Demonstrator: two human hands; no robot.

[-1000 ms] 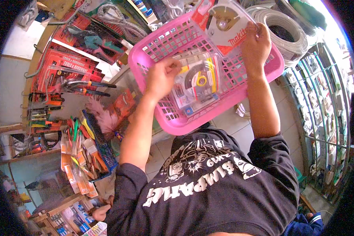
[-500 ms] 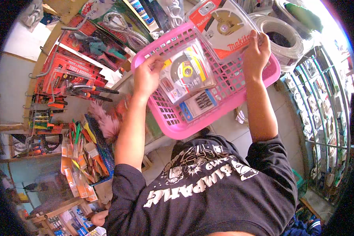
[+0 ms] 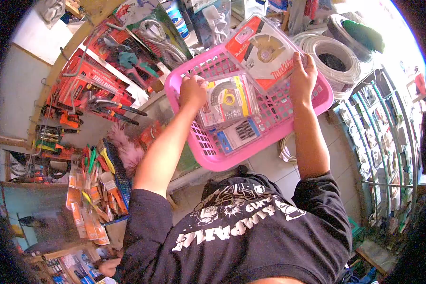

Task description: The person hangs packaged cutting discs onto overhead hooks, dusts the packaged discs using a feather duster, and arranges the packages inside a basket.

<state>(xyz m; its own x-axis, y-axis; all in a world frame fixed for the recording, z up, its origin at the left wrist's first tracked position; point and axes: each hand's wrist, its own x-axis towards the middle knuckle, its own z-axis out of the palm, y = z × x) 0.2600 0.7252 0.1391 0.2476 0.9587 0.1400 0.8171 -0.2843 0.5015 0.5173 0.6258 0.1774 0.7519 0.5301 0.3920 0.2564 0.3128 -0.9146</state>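
A pink plastic basket [image 3: 265, 154] with slotted sides lies before me, tilted. My right hand [image 3: 303, 78] pinches the right edge of a red-and-white Makita saw blade pack [image 3: 280, 60], raised over the basket's far side. Inside the basket, my left hand [image 3: 193, 93] is closed at the upper left edge of a clear cutting disc pack [image 3: 240, 100] with a yellow-and-white label. Its fingertips are partly hidden. Below that pack lies a blue-and-white pack of drill bits [image 3: 239, 135], partly covered by it.
Carded pliers [image 3: 112, 110] hang on hooks at the left, above a blue basket of paintbrushes [image 3: 104, 184]. Coiled white cable [image 3: 333, 59] stands at the upper right. A wire rack [image 3: 383, 142] of small packs runs down the right. Another coil [image 3: 287, 150] lies below the basket.
The Makita pack has shifted slightly left and down with my right hand. My left hand has moved right and down, and the disc pack has turned a little.
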